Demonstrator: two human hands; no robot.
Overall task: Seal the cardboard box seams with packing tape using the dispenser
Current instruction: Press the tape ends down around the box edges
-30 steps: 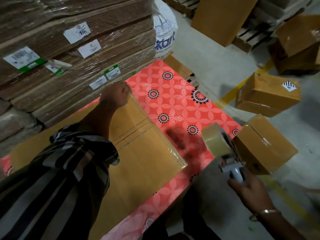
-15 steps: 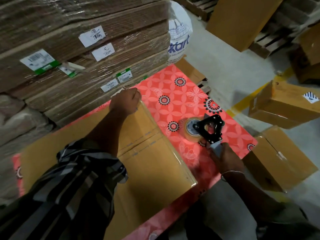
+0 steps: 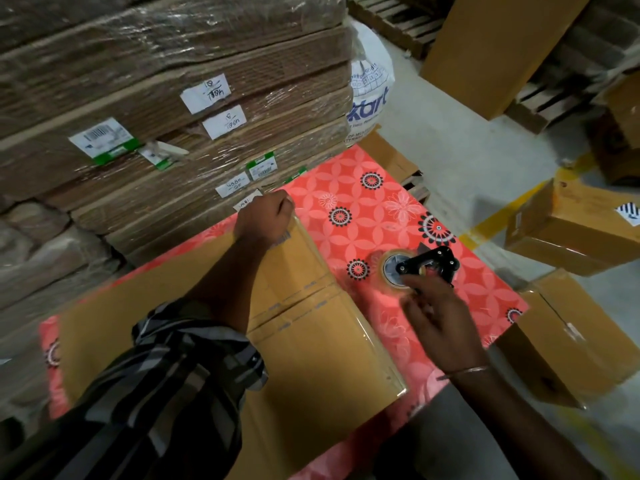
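Right hand (image 3: 441,327) now off dispenser (image 3: 420,268)

A flat box (image 3: 311,341) lies at frame centre on the counter (image 3: 363,209), tape dispenser (image 3: 419,268) right of it, stacked cardboard (image 3: 156,98) upper left, more boxes (image 3: 571,341) right.

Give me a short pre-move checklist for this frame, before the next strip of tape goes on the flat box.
1. Flat cardboard box lies on the red patterned table: ok.
2. Left hand pins the box's far corner: ok.
3. Tape dispenser rests on the table beside the box: ok.
4. Right hand has a grip on the dispenser: not ok, fingers spread.
5. Right edge taped: ok, glossy strip.
6. Centre seam sealed: cannot tell.
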